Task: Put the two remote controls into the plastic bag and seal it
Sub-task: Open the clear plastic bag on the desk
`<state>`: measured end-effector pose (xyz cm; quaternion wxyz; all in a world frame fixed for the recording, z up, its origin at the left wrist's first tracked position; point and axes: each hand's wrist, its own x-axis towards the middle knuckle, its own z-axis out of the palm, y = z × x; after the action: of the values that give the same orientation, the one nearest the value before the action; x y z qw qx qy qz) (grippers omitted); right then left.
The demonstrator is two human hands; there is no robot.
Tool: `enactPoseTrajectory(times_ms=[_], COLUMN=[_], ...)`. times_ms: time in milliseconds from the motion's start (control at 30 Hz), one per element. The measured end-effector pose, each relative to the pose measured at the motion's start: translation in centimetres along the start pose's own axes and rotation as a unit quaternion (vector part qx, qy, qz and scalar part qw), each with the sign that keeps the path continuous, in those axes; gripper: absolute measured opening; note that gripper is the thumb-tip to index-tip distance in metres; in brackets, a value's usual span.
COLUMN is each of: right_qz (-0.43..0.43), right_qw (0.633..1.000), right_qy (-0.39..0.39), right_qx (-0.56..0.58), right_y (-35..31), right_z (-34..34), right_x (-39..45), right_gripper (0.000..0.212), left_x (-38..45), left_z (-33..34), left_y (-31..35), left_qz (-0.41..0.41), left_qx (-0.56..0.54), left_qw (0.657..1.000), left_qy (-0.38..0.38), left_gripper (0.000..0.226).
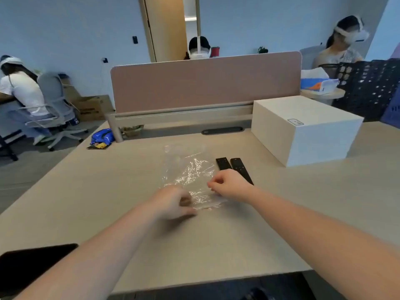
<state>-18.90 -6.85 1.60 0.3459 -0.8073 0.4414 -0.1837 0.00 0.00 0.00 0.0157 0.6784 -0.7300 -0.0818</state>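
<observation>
Plastic bag (190,174) lying mid-frame — left hand (173,202) and right hand (229,187) pinching its near edge, apparently opening it; remote controls (233,168) waiting just right, likely needing loading next

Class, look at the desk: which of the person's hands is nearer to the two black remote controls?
Right. The right hand lies over the remote controls' near ends; the left hand sits further left, at the plastic bag's near edge.

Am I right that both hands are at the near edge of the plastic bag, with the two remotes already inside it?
Not quite. The head view shows the left hand and right hand at the near edge of the plastic bag, but the two remotes lie on the desk beside it, not inside.
</observation>
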Motion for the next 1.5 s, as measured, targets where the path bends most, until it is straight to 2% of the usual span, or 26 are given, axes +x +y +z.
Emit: enactPoseTrajectory(times_ms=[200, 400, 533, 633, 767, 900, 1033, 1167, 1267, 1333, 1500], right_qz=[-0.007, 0.036, 0.081, 0.12, 0.16, 0.171, 0.171, 0.168, 0.167, 0.163, 0.153], right_qw=[1.0, 0.997, 0.983, 0.956, 0.908, 0.882, 0.871, 0.87, 0.874, 0.873, 0.887], right_qy=[0.002, -0.023, -0.053, -0.058, -0.029, 0.011, 0.024, 0.036, 0.035, 0.036, 0.019], right_qx=[-0.008, 0.068, 0.154, 0.261, 0.386, 0.438, 0.46, 0.463, 0.456, 0.458, 0.436], right_y=[-0.5, -0.4, 0.1, 0.2, 0.1, 0.3, 0.6, 0.9, 0.9, 0.9, 0.7], right_z=[0.4, 0.7, 1.3, 1.9, 2.3, 2.7, 2.9, 3.2, 3.3, 3.2, 3.1], right_x=[-1.3, -2.4, -3.2, -3.4, -2.6, -1.9, -1.9, -1.8, -1.6, -1.7, -1.9], right_gripper=[0.021, 0.019, 0.026, 0.025, 0.028, 0.015, 0.012, 0.021, 0.028, 0.029, 0.022], left_x=[-1.5, -1.7, -1.3, -0.8, -0.4, -0.3, -0.4, -0.3, -0.1, -0.1, 0.0], left_z=[0.7, 1.0, 1.0, 0.7, 0.4, 0.7, 1.3, 2.0, 1.9, 1.9, 1.8], left_y=[1.4, 2.0, 2.9, 3.6, 3.8, 3.7, 3.8, 4.3, 4.8, 4.9, 4.8], left_qz=[0.033, 0.005, -0.037, -0.045, -0.054, -0.043, -0.037, -0.049, -0.055, -0.065, -0.081], left_qx=[0.061, 0.094, -0.01, -0.087, -0.141, -0.172, -0.194, -0.266, -0.259, -0.279, -0.284], left_qw=[0.997, 0.995, 0.991, 0.983, 0.975, 0.974, 0.969, 0.954, 0.952, 0.944, 0.944], left_qy=[0.017, 0.042, 0.125, 0.155, 0.162, 0.139, 0.15, 0.13, 0.15, 0.165, 0.147], left_gripper=[0.022, 0.024, 0.023, 0.017, 0.011, 0.011, 0.013, 0.026, 0.015, 0.016, 0.036])
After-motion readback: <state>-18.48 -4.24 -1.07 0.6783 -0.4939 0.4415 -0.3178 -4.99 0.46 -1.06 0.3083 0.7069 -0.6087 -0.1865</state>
